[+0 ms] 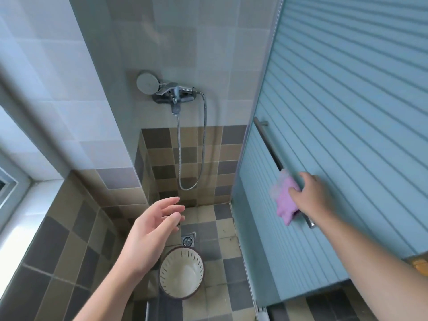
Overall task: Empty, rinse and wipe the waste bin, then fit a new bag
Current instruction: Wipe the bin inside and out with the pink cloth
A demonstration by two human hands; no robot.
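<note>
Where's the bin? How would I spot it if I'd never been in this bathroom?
Look down at the checked tile floor of the shower corner, below the wall tap. Just in front of the round metal drain stands the waste bin: cream inside, dark rim, with slits around its wall.

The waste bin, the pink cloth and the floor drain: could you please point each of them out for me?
waste bin (180,273): head view, on its pale inner wall.
pink cloth (285,205): head view, on the fold below the right hand (310,195).
floor drain (187,240): head view, on its metal grate.
</note>
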